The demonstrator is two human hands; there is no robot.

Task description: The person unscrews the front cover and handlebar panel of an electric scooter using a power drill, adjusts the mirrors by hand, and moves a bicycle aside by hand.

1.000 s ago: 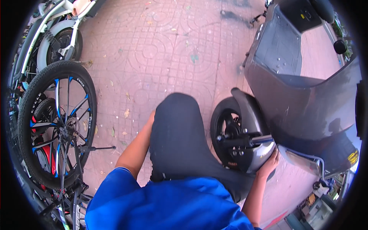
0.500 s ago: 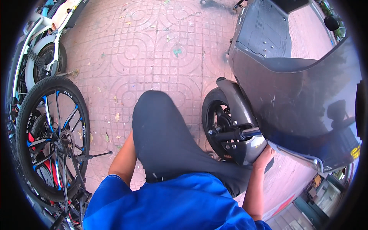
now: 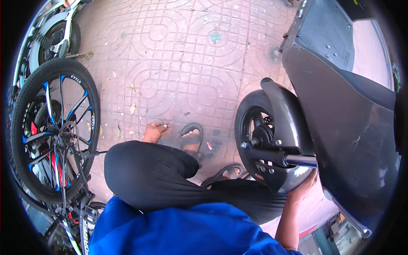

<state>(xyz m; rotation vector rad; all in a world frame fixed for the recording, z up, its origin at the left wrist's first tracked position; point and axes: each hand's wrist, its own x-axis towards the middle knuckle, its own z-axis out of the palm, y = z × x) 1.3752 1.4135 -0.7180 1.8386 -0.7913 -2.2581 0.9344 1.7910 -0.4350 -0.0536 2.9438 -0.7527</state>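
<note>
One bare right hand [image 3: 304,188] meets a glossy dark-grey curved fender [image 3: 293,123], grip hidden; flat-palm contact should spare the finish. Left hand [image 3: 155,131]: fingers bent, closure unclear.

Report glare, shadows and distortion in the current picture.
Head view: black corners, with straight lines bowing toward the rim; head view: bright highlights on the glossy dark fender and the silver fork tube; head view: soft shadows on the paving; head view: left hand without strong blur, its outline readable.
</note>
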